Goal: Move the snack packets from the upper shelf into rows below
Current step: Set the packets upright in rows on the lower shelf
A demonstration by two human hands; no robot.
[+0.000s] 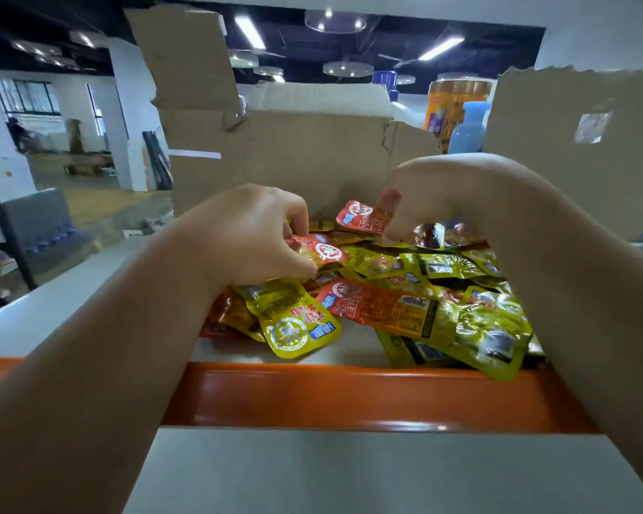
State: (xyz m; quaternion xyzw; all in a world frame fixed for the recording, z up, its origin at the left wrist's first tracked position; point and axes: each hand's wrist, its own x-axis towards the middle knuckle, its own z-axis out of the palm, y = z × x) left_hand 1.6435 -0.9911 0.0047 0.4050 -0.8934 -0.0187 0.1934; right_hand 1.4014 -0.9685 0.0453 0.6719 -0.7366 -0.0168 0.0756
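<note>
Centre back, a cardboard wall closes things off; another cardboard flap blocks upper right. Open shelf at left, and a bare strip just above the orange rail.

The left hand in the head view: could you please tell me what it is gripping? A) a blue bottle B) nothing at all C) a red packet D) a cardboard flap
C: the left hand has its fingers and thumb curled round a red packet on top of the pile, while the right hand pinches the far red packet.
</note>
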